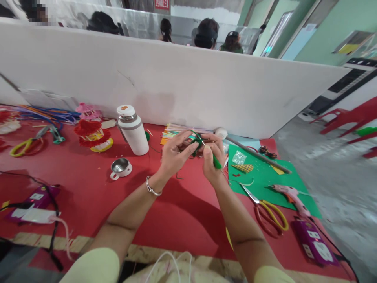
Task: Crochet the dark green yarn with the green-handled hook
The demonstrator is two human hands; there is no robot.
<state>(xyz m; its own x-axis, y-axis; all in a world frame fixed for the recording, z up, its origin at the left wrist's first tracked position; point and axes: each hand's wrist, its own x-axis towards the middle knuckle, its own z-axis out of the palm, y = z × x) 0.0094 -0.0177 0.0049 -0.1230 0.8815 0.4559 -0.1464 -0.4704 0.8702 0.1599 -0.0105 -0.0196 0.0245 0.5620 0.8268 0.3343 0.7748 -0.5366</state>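
Note:
Above the middle of the red tabletop, my two hands are close together. My left hand (176, 154) pinches a small piece of dark green yarn work (198, 141) between thumb and fingers; its exact shape is partly hidden. In my right hand (211, 165) is a crochet hook with a green handle (217, 162), its thin metal shaft pointing into the green yarn. A short strand of yarn (178, 176) lies below the left hand. Behind the hands are bundled pale, colourful sticks (173, 131).
Left stand a white thermos (132, 129), a steel cup (120, 167), red craft pieces (91, 135) and pliers (26, 145). On the right, a green sheet (265, 179) bears scissors (265, 210) and a glue gun (290, 194), near a purple power strip (313, 243). A white partition (176, 78) rises behind.

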